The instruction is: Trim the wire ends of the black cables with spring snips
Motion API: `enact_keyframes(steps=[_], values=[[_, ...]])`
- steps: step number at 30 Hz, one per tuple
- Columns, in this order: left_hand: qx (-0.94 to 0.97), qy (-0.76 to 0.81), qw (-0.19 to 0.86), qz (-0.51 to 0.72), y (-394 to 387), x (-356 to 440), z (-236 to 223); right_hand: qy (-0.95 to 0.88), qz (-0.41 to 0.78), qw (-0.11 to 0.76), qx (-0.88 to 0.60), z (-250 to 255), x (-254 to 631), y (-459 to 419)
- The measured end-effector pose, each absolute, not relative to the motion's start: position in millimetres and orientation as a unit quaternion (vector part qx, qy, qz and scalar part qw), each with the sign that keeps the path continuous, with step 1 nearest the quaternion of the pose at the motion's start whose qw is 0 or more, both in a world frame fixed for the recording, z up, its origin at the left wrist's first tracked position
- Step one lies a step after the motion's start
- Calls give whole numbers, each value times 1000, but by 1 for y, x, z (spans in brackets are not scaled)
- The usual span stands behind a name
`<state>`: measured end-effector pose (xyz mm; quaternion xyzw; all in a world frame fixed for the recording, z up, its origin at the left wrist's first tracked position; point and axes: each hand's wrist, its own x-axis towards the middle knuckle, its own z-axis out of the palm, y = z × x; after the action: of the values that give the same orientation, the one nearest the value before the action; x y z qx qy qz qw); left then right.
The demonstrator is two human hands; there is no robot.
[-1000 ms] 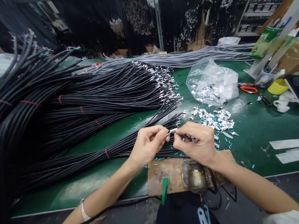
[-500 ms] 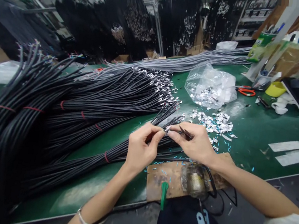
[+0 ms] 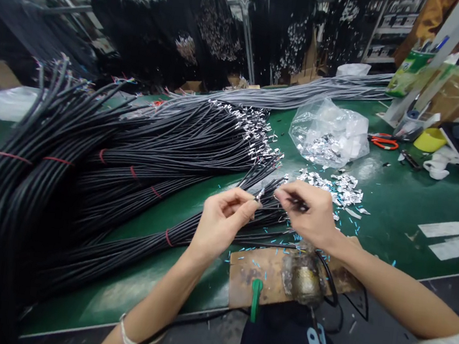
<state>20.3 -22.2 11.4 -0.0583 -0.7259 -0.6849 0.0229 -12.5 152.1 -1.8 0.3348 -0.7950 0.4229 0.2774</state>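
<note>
My left hand (image 3: 224,218) pinches the end of a black cable between thumb and fingers. A short shiny foil-covered tip (image 3: 260,194) pokes out past the fingertips. My right hand (image 3: 310,211) is closed just to the right, a small gap away from that tip. Tucked in its palm is a dark pointed tool (image 3: 299,204), mostly hidden by the fingers; its exact kind is unclear. Whether the right fingertips hold anything small cannot be made out. Below the hands lies a bundle of black cables (image 3: 190,228), tied with a red band (image 3: 168,237).
Thick black cable bundles (image 3: 100,179) cover the left of the green table (image 3: 392,201). Foil scraps (image 3: 347,188) lie beyond my right hand, near a clear plastic bag (image 3: 329,131) and orange-handled scissors (image 3: 384,141). A wooden board (image 3: 243,273) with a metal device (image 3: 304,277) sits at the front edge.
My hands, earlier touching at the cable tip, have come apart. The right hand has moved up and right, and the left still pinches the cable end. The whole view has shifted slightly.
</note>
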Motion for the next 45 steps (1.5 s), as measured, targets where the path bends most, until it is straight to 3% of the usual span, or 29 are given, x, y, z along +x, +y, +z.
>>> enact_keyframes(steps=[3,7,31,35,41,45], values=[[-86,-772,210,-594,-23,26,13,-818,472,200,260,9,-5,153],[-112,-794,299,-517,-21,31,9,-823,460,145,300,13,4,151],[-107,-806,282,-510,-17,31,7,-806,456,195,324,9,4,149],[-95,-814,232,-524,-18,30,10,-808,448,212,319,8,4,150],[-116,-738,-19,-664,-28,23,14,-779,494,196,332,12,-2,152],[-119,-719,-53,-683,-29,22,12,-751,544,193,320,12,-3,151]])
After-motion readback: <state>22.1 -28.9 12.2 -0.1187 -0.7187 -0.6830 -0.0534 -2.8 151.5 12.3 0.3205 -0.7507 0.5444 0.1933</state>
